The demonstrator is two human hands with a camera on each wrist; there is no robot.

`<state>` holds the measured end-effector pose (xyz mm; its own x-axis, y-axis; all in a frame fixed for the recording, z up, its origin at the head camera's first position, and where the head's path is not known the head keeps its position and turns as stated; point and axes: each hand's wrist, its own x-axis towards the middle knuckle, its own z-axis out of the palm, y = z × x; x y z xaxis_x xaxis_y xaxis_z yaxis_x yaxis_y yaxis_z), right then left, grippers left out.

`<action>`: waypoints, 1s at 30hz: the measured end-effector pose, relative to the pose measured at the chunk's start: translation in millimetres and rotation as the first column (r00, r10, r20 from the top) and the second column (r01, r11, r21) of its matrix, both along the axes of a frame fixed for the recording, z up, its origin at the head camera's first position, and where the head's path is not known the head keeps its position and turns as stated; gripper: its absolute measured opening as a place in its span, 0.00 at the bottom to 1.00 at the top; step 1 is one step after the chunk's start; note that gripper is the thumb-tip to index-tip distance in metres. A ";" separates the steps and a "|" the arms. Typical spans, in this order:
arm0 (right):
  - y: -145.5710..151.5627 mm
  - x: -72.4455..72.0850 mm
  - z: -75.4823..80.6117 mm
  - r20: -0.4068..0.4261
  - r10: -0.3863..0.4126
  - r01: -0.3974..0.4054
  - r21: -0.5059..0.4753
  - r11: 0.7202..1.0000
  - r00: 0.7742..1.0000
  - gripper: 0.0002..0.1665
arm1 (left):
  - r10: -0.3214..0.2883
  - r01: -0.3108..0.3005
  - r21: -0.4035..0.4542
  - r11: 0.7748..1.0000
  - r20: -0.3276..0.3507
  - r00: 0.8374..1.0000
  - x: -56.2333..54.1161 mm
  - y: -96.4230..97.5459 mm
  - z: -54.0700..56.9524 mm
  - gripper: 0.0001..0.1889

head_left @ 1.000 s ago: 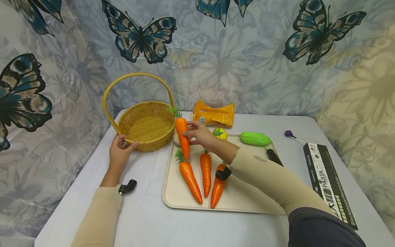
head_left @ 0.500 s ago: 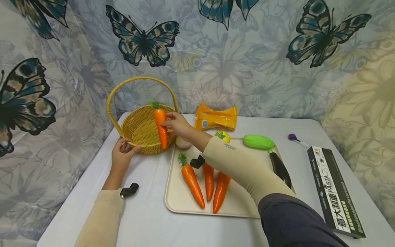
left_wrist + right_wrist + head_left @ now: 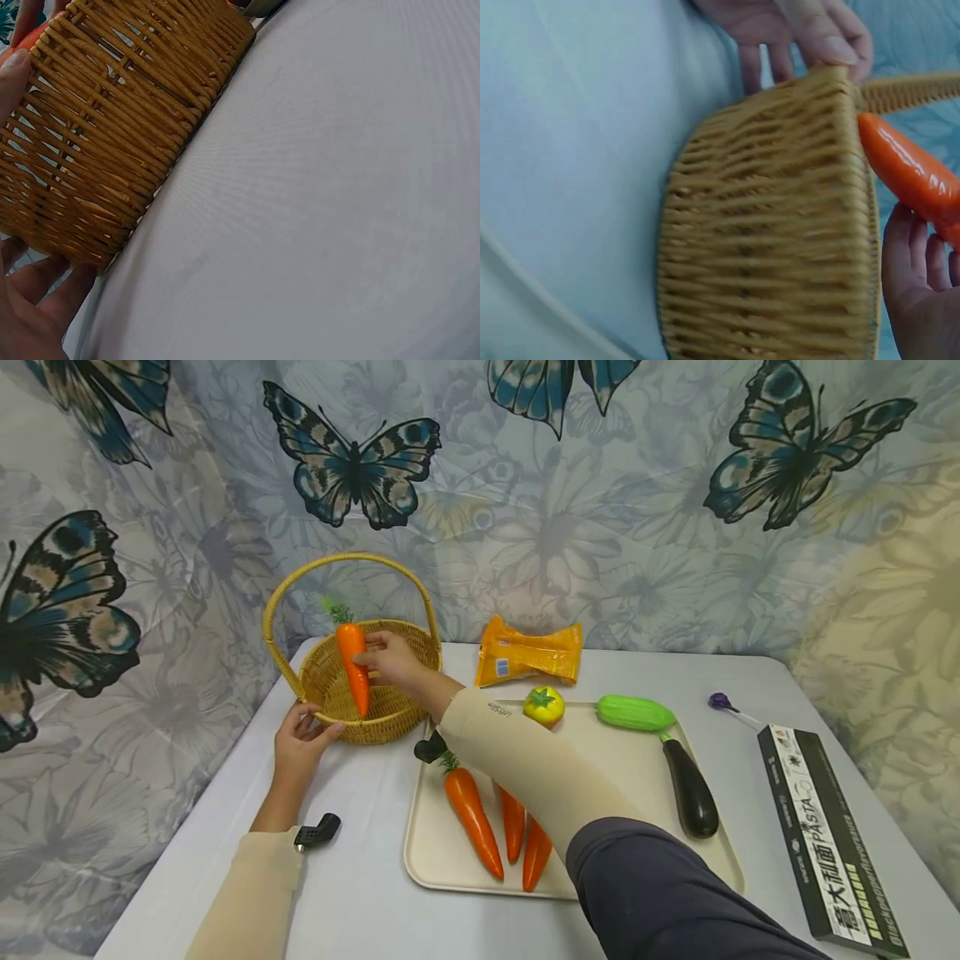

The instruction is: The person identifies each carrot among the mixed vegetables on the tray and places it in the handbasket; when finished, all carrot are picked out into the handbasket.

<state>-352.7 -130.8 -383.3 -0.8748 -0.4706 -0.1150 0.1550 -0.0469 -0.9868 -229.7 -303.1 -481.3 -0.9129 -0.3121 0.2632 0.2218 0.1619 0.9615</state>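
An orange carrot (image 3: 352,664) with a green leafy top hangs upright over the wicker basket (image 3: 390,727), tip down. My right hand (image 3: 390,662) pinches it by its side; in the right wrist view the carrot (image 3: 911,165) passes close to the basket's rim. My left hand (image 3: 300,747) grips the basket at its near left side, thumb by the rim and fingers against the woven wall (image 3: 112,120). On the beige tray (image 3: 442,878) lie more carrots (image 3: 474,822), partly covered by the right sleeve.
The tray also bears a yellow tomato-like item (image 3: 543,703), a green gourd-like vegetable (image 3: 636,713) and an eggplant (image 3: 690,789). Behind it is an orange packet (image 3: 528,653). A black pasta box (image 3: 828,839) and a purple lollipop (image 3: 722,702) lie at the right. The basket's tall handle (image 3: 352,557) arches over it.
My right hand has carried the carrot leftward, from above the tray to over the basket. The left hand keeps its hold on the basket. The head view has shifted slightly.
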 end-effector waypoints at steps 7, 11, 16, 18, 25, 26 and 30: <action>-11.3 4.2 -12.7 -0.043 0.006 -0.004 0.060 0.998 0.999 0.25 | -0.002 0.002 -0.016 1.000 0.011 1.000 0.9 -0.9 2.5 0.25; -11.5 5.6 -17.8 -0.044 0.007 -0.003 0.096 0.995 0.999 0.25 | -0.002 0.002 -0.004 1.000 0.025 1.000 0.5 -0.5 2.6 0.26; -10.9 6.5 -23.1 -0.026 0.025 -0.021 0.142 0.990 0.999 0.26 | -0.014 0.013 0.028 1.000 0.028 1.000 1.1 1.1 0.6 0.26; -10.5 7.1 -24.4 -0.031 0.020 -0.014 0.178 0.984 0.999 0.25 | -0.018 0.017 0.036 0.999 0.031 0.999 0.6 0.7 -0.9 0.26; -11.4 8.1 -28.8 -0.046 0.005 0.007 0.254 0.967 0.999 0.24 | -0.024 0.023 0.040 0.999 0.023 0.999 -0.6 1.2 -2.9 0.26; -11.5 8.0 -29.0 -0.046 0.006 0.006 0.256 0.967 0.999 0.24 | -0.023 0.022 0.038 0.999 0.022 0.999 -0.6 1.2 -2.6 0.26; -11.7 7.4 -28.6 -0.054 0.020 -0.006 0.251 0.968 0.998 0.26 | -0.025 0.024 0.038 0.999 0.014 1.000 0.5 1.7 0.1 0.26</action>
<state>-345.3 -142.6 -411.9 -0.8770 -0.4447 -0.1823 0.0987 0.2045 -0.9739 -229.1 -301.3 -481.2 -0.9240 -0.2991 0.2381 0.2113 0.1197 0.9701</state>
